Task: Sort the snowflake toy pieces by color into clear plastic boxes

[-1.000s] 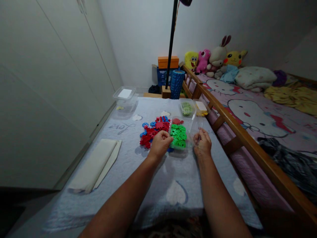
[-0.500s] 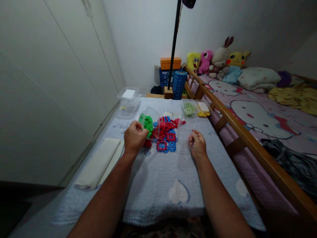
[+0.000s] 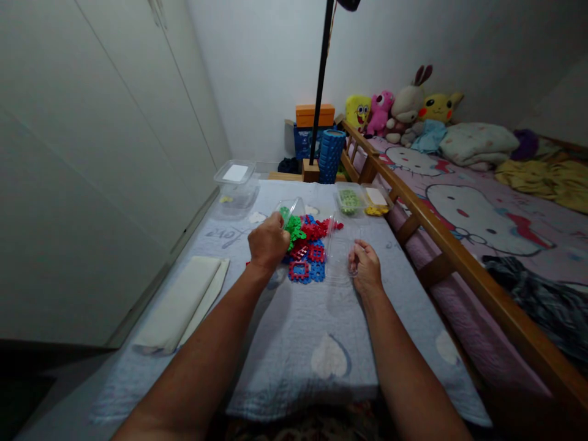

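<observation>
My left hand (image 3: pixel 269 241) grips a clear plastic container (image 3: pixel 294 207) and holds it tipped over the middle of the pile. Green toy building pieces (image 3: pixel 294 231) are at its mouth, above the red and blue ones. Red pieces (image 3: pixel 316 230) and blue pieces (image 3: pixel 316 271) lie heaped on the cloth below. On the right, my right hand (image 3: pixel 366 264) is closed on the edge of a second clear plastic piece (image 3: pixel 339 257), a container or lid, which stands beside the pile. Part of the green pieces is hidden behind my left hand.
A lidded clear container (image 3: pixel 235 184) stands at the back left. Containers with light green pieces (image 3: pixel 349 202) and yellow pieces (image 3: pixel 376 210) stand at the back right. A folded white cloth (image 3: pixel 184 303) lies left. The wooden bed rail (image 3: pixel 413 214) runs along the right; a black pole (image 3: pixel 320 86) rises behind.
My left hand has moved right and turned the container over toward the pile, and the green pieces have shifted right with it. My right hand stays nearly where it was.
</observation>
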`<state>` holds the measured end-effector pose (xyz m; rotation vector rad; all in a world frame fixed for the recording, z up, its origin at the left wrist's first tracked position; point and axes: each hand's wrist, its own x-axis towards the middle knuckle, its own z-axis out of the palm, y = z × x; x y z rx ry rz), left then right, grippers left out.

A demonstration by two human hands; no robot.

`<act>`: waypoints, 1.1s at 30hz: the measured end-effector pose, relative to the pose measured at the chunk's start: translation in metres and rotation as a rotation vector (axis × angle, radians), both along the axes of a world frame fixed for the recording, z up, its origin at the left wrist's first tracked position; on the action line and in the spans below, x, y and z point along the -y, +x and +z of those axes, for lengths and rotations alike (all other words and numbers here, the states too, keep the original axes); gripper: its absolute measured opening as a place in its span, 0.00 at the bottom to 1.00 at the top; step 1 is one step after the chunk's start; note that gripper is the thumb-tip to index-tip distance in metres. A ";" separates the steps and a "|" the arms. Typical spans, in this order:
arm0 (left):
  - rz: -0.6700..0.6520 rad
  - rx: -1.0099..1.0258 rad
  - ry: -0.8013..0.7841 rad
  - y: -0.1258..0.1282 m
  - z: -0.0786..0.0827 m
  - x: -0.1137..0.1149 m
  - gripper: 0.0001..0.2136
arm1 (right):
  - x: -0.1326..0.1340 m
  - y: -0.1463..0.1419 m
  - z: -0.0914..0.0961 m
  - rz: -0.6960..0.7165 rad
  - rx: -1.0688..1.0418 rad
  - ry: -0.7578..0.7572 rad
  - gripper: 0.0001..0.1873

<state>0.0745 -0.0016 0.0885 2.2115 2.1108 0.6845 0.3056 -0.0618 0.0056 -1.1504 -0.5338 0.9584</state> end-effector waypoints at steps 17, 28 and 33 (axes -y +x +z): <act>-0.380 -0.289 0.165 0.011 0.001 -0.015 0.13 | 0.000 0.003 -0.002 -0.011 -0.003 0.019 0.26; -0.404 -0.255 0.397 -0.021 0.000 -0.026 0.11 | 0.002 0.000 0.002 -0.025 0.015 -0.002 0.28; -0.279 -0.084 0.449 -0.031 0.009 -0.032 0.08 | 0.001 0.000 0.002 -0.028 0.017 -0.004 0.28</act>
